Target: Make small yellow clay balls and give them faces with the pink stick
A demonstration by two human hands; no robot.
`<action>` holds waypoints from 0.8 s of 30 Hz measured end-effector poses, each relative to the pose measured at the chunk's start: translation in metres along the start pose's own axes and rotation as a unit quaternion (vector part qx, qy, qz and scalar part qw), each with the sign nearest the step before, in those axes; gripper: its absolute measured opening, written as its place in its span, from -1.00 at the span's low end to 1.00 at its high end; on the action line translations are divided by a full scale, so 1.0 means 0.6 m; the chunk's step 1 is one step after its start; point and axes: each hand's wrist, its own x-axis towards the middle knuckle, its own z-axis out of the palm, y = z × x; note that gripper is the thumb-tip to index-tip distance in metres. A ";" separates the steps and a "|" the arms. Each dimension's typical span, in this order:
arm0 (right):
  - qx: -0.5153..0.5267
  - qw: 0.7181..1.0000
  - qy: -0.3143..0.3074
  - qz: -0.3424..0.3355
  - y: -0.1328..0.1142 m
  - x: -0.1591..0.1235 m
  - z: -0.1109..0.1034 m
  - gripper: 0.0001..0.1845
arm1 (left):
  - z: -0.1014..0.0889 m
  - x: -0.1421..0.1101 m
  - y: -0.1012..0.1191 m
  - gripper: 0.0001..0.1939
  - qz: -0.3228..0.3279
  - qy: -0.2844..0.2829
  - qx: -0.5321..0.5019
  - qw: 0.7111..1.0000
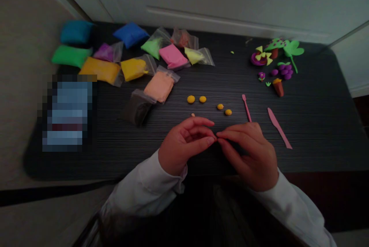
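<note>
My left hand (184, 143) and my right hand (249, 153) meet fingertip to fingertip low over the front of the dark table (317, 124). Both pinch at the same spot; whatever sits between the fingertips is too small to make out. Just beyond them lie several small orange clay balls (191, 99), and a tiny peach crumb (193, 115) rests near my left fingers. A thin pink modelling stick (246, 107) lies right behind my right hand, and a pink plastic knife (279, 127) lies to its right.
Several bags of coloured clay (135, 68) are spread over the back left, with a peach bag (159, 86) and a dark bag (138, 106) nearest. Finished clay figures (273, 60) stand at the back right. A blurred-out object (67, 112) sits at the left edge.
</note>
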 end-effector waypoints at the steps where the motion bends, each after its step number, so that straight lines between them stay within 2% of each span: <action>1: -0.004 1.000 -0.001 -0.005 0.000 0.001 0.000 -0.85 | 0.000 0.000 0.000 -0.75 0.000 0.003 0.000 1.000; 13: -0.054 0.997 -0.045 -0.030 0.002 -0.002 -0.010 -0.84 | 0.004 -0.001 0.002 -0.67 -0.004 0.038 0.107 0.994; 18: -0.074 0.996 -0.037 -0.036 0.002 -0.002 -0.004 -0.89 | 0.004 0.000 0.003 -0.65 -0.008 0.034 0.119 0.992; 21: -0.046 0.998 -0.016 -0.028 0.000 -0.002 -0.003 -0.90 | 0.003 0.000 0.003 -0.66 -0.008 0.030 0.115 0.993; 24: 0.020 1.000 -0.002 0.016 -0.002 -0.004 -0.007 -0.88 | 0.003 0.000 0.003 -0.68 -0.008 0.028 0.105 0.994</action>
